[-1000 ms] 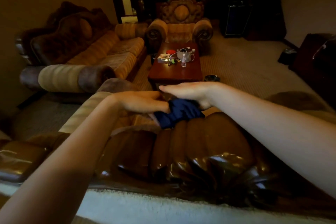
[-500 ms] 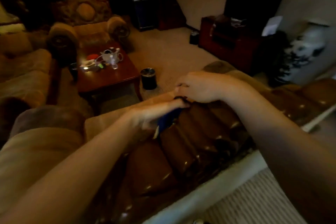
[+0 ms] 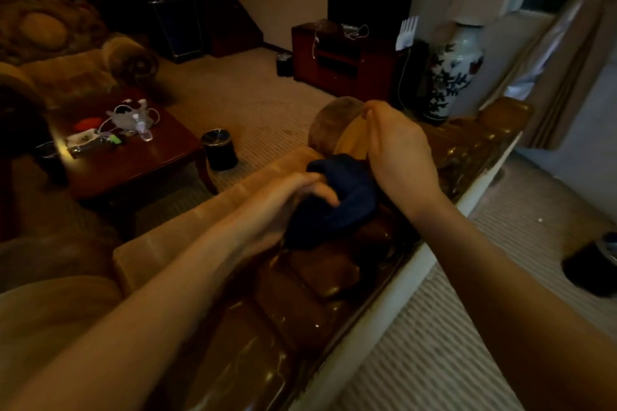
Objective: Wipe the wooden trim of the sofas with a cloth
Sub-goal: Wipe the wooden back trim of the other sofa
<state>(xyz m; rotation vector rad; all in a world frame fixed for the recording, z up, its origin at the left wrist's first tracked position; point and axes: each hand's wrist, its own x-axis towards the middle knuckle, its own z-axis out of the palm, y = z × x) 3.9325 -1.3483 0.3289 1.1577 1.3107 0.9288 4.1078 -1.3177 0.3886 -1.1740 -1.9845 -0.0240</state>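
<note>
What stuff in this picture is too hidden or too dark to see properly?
Head view only:
- The carved wooden trim under the blue cloth: covered by the cloth and both hands.
- Left hand fingertips: buried in the cloth folds.
- Right hand palm side: turned away, so its hold on the cloth is unclear.
- Small items on the coffee table: too small and dim to name.
- Top left corner of the room: too dark.
</note>
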